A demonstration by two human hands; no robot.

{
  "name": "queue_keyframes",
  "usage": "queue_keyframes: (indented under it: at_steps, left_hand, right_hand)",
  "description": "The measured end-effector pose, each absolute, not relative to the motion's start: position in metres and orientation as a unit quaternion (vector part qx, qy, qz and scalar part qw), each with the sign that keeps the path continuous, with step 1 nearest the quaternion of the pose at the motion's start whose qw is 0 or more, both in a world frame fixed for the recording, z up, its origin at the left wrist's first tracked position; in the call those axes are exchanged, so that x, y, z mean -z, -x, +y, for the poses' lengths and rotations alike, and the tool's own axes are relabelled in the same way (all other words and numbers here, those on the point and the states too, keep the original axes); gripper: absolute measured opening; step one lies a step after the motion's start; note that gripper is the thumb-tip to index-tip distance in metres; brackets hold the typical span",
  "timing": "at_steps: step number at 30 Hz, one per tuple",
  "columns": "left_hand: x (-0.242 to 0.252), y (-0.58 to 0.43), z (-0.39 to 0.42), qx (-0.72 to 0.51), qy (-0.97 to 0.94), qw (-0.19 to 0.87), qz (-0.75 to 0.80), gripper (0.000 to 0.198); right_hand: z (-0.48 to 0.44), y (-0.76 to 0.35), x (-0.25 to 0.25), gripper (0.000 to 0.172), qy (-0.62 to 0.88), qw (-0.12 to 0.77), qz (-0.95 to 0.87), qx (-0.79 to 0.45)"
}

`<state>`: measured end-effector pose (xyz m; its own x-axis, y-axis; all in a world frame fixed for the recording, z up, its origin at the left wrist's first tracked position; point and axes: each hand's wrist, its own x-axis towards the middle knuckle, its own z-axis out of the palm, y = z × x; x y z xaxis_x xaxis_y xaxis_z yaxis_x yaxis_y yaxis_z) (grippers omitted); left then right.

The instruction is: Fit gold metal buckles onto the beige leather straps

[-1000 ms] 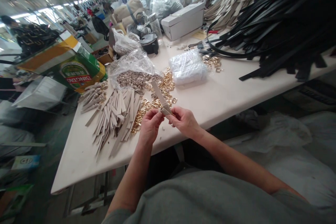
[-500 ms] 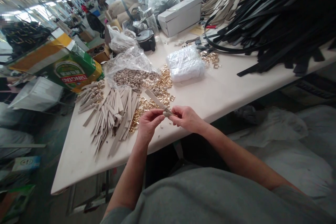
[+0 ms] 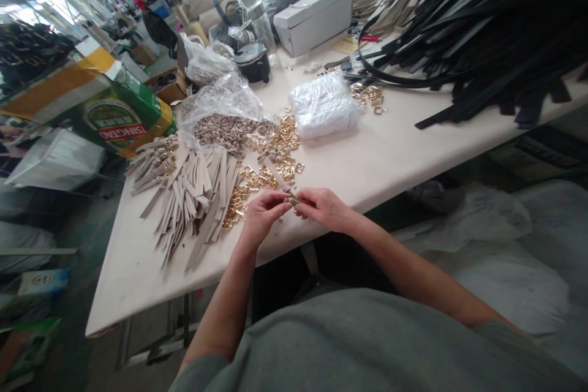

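Observation:
My left hand (image 3: 263,215) and my right hand (image 3: 323,208) meet above the near edge of the white table (image 3: 390,159). Both pinch the near end of one beige strap (image 3: 277,176), which slopes away to the upper left. A small loop seems to sit on the strap end between my fingertips; I cannot make it out clearly. Just beyond my hands lie gold metal buckles (image 3: 271,159) in a loose heap. Left of them is a pile of beige straps (image 3: 197,196).
A clear bag of small beige loops (image 3: 227,125), a white wrapped packet (image 3: 324,107), a black pot (image 3: 252,62) and a white box (image 3: 316,15) stand further back. Black straps (image 3: 482,30) pile up at the right. A green carton (image 3: 119,125) sits off the left edge.
The strap has tipped from steeply raised to lying lower toward the table. Both hands stay pinched on its near end, and the view has shifted slightly.

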<state>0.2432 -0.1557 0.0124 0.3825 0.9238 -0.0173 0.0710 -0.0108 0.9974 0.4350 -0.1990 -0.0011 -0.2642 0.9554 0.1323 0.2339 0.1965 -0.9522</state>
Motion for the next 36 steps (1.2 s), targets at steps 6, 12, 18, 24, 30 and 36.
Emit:
queue_keyframes:
  at_steps: [6, 12, 18, 24, 30, 36]
  left_hand:
    - [-0.015, -0.245, -0.163, -0.365, -0.701, 0.456, 0.409, 0.014]
    - [-0.017, -0.253, -0.165, -0.357, -0.747, 0.395, 0.399, 0.01]
    - [-0.016, -0.259, -0.166, -0.36, -0.725, 0.402, 0.428, 0.009]
    - [-0.017, -0.259, -0.173, -0.375, -0.632, 0.549, 0.398, 0.021]
    - [-0.018, -0.258, -0.167, -0.405, -0.509, 0.617, 0.442, 0.038]
    - [-0.017, -0.26, -0.163, -0.401, -0.537, 0.597, 0.441, 0.029]
  right_hand:
    - [-0.198, -0.433, 0.0, 0.014, 0.477, 0.39, -0.67, -0.413]
    - [-0.199, -0.432, 0.001, 0.019, 0.465, 0.398, -0.689, -0.388]
    - [-0.2, -0.435, -0.008, 0.011, 0.464, 0.399, -0.684, -0.397]
    - [-0.199, -0.425, -0.002, 0.028, 0.485, 0.467, -0.567, -0.475]
    - [-0.201, -0.424, 0.0, 0.03, 0.483, 0.471, -0.558, -0.483]
    - [-0.202, -0.425, -0.002, 0.023, 0.501, 0.427, -0.612, -0.439]
